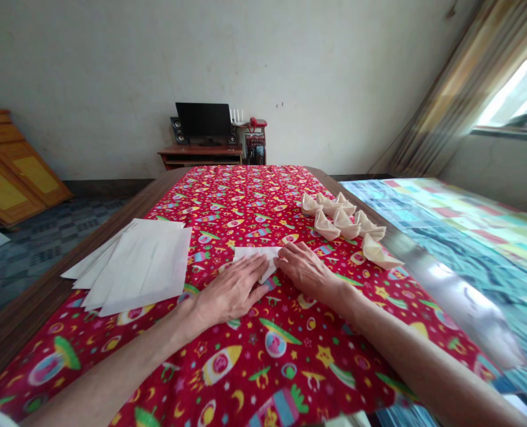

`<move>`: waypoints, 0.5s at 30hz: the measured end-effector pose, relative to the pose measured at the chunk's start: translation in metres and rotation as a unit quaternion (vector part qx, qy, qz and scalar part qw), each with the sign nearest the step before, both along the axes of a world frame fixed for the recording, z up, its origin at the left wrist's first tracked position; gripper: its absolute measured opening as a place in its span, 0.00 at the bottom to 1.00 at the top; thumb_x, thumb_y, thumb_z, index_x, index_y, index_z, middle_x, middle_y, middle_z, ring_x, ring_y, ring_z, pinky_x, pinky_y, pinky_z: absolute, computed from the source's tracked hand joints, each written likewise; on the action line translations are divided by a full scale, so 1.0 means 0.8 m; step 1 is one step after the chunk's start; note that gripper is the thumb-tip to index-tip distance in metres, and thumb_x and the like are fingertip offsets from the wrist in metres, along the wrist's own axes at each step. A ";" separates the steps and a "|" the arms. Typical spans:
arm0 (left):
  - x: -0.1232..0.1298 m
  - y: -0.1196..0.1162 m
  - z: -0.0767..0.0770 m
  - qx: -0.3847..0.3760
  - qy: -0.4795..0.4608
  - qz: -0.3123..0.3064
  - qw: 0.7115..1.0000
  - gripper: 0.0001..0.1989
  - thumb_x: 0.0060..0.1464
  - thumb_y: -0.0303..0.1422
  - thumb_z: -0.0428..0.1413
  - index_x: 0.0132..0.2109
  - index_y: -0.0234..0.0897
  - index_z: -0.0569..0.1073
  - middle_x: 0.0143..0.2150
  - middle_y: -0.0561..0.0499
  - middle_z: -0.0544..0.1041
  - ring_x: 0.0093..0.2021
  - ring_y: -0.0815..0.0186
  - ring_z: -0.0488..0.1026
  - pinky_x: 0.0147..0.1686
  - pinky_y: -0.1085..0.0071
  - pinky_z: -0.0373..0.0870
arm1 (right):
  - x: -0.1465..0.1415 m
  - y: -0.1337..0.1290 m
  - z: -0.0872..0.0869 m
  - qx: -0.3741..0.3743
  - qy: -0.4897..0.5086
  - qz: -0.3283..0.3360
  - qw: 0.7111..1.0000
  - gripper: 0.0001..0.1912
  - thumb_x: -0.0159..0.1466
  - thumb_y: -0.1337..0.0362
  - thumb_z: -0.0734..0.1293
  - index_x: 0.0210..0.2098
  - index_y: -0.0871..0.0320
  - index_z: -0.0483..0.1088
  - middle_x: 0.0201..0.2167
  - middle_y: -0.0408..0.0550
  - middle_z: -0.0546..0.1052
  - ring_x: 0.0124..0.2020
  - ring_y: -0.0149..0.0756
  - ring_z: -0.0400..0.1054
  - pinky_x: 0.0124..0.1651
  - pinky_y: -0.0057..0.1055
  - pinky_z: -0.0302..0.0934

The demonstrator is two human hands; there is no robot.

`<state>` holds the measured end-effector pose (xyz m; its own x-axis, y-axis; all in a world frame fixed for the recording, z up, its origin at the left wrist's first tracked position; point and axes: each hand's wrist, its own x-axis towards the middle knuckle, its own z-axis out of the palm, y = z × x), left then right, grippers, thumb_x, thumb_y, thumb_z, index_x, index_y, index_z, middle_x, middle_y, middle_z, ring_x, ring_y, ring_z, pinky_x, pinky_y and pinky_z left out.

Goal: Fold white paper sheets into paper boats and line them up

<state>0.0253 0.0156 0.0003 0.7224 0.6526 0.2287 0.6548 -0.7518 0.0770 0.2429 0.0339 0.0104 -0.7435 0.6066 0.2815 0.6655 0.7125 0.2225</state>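
A small piece of folded white paper (258,254) lies on the red patterned cloth in front of me. My left hand (234,287) rests flat over its left part, fingers stretched out and pressed down. At the paper's right end is my right hand (305,267), its fingers curled and closed on the edge; the fingertips are partly hidden. To the left, a fanned stack of white paper sheets (143,267) lies on the cloth. Several folded paper boat-like shapes (345,222) stand in a group to the right, the closest one (379,254) a little apart.
The red cloth (219,367) covers most of a brown wooden table (18,320). On the right is a bed with a patchwork cover (459,237). Against the far wall stand a monitor (203,121) and speakers on a low desk. A wooden cabinet (21,163) is at left.
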 end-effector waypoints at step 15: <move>-0.018 -0.004 -0.002 0.008 0.010 -0.016 1.000 0.22 0.65 0.36 0.40 0.63 0.35 0.58 0.66 0.45 0.57 0.65 0.62 0.53 0.63 0.61 0.53 | 0.011 -0.036 -0.015 -0.118 0.098 0.001 0.988 0.27 0.69 0.55 0.53 0.62 0.64 0.55 0.61 0.59 0.60 0.62 0.43 0.54 0.64 0.46 0.49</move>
<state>0.0112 0.0125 -0.0013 0.7471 0.6255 0.2249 0.6319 -0.7733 0.0519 0.2514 0.0049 -0.0016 -0.6908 0.6706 0.2704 0.6772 0.7311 -0.0831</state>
